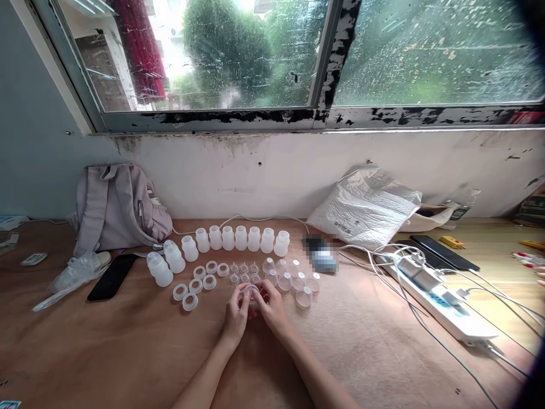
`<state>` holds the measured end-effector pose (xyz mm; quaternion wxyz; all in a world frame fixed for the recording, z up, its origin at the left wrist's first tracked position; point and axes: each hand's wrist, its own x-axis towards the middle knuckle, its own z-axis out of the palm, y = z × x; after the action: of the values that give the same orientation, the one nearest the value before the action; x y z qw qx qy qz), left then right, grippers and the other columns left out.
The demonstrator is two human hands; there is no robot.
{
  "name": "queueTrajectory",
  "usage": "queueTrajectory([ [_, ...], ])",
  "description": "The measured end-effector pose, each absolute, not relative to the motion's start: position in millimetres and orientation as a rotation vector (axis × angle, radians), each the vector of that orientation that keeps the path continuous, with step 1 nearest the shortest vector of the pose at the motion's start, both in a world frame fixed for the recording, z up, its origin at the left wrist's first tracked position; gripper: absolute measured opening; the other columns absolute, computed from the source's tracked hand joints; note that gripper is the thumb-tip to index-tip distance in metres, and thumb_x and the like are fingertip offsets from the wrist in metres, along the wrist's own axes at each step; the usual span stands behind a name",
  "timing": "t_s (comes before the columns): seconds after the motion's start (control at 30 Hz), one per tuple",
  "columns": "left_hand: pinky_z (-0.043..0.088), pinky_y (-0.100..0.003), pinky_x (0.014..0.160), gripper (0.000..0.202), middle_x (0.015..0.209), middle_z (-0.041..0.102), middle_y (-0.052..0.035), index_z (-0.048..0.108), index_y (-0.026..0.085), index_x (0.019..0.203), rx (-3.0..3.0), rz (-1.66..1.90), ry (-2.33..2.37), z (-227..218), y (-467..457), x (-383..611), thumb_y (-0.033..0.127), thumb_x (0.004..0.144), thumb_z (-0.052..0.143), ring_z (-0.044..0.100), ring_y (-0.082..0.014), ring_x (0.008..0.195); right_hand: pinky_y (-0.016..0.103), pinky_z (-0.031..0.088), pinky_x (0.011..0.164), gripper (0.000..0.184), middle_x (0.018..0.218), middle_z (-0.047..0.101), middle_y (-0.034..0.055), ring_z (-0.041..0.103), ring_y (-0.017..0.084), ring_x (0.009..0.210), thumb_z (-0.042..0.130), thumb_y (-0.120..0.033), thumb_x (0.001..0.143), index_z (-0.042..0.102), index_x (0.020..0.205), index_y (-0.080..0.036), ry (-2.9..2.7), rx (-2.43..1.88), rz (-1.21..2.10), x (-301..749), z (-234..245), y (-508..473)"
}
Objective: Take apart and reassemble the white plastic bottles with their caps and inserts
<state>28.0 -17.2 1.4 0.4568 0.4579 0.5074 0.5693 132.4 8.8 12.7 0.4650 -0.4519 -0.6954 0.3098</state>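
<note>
My left hand (237,312) and my right hand (272,307) meet near the middle of the table. Between their fingertips and thumbs they grip a small translucent screw ring (251,288), partly covered by the fingers. Just beyond the hands stand several clear bottle teats (243,268) in short rows. To their left lie loose screw rings (196,286), and to their right several clear domed caps (304,296). Behind these, a curved row of small frosted bottles (240,238) stands upright. At its left end, two bottles (159,269) have tops fitted.
A black phone (112,277), plastic bag (79,274) and backpack (121,207) are at left. A white power strip (447,312) with tangled cables lies at right, near dark phones (445,253) and a silver pouch (368,204). Another person's fingers (540,275) show at the right edge.
</note>
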Motion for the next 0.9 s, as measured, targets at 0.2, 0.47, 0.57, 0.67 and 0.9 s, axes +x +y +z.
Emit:
queueTrajectory([
  [0.2,0.038,-0.019,0.04,0.032,0.078,0.062,-0.0039,0.053,0.017,0.095,1.173,1.43,1.313,1.2,-16.5,26.1,0.042,0.076,0.046,0.045,-0.0065,0.04,0.022,0.04,0.053,0.016,0.069,0.056,0.0017,0.049,0.011,0.057,0.044,-0.027,0.078,0.057,0.076,-0.017,-1.669,-1.109,0.789,131.0,9.7,9.5],
  [0.47,0.037,-0.019,0.04,0.024,0.053,0.056,0.0023,0.05,0.018,0.081,1.206,1.412,1.339,2.1,-19.2,25.5,0.041,0.074,0.049,0.047,-0.0088,0.037,0.021,0.037,0.049,0.012,0.062,0.051,-0.0011,0.044,0.01,0.054,0.045,-0.023,0.075,0.051,0.066,-0.017,-1.612,-1.085,0.836,129.5,9.8,7.6],
  [0.57,0.034,-0.019,0.038,0.021,0.05,0.053,0.004,0.049,0.019,0.076,1.238,1.404,1.363,2.1,-19.6,24.2,0.04,0.074,0.049,0.046,-0.0088,0.035,0.02,0.035,0.049,0.012,0.059,0.047,-0.0026,0.042,0.01,0.053,0.046,-0.02,0.073,0.048,0.062,-0.017,-1.618,-1.099,0.809,127.5,10.2,6.1],
  [0.67,0.032,-0.018,0.037,0.019,0.046,0.049,0.005,0.048,0.02,0.072,1.248,1.411,1.382,0.1,-18.6,22.0,0.039,0.073,0.049,0.043,-0.0083,0.035,0.021,0.035,0.05,0.014,0.058,0.046,-0.003,0.042,0.01,0.053,0.046,-0.02,0.073,0.046,0.059,-0.017,-1.633,-1.099,0.812,126.0,10.7,5.2],
  [0.9,0.04,-0.022,0.048,0.023,0.069,0.06,-0.0017,0.051,0.019,0.087,1.249,1.454,1.477,0.2,-18.0,22.0,0.039,0.078,0.044,0.052,-0.0121,0.05,0.021,0.039,0.052,0.013,0.066,0.055,0.0002,0.048,0.011,0.056,0.046,-0.025,0.077,0.055,0.076,-0.016,-1.682,-1.054,0.88,126.9,17.6,4.0],
])
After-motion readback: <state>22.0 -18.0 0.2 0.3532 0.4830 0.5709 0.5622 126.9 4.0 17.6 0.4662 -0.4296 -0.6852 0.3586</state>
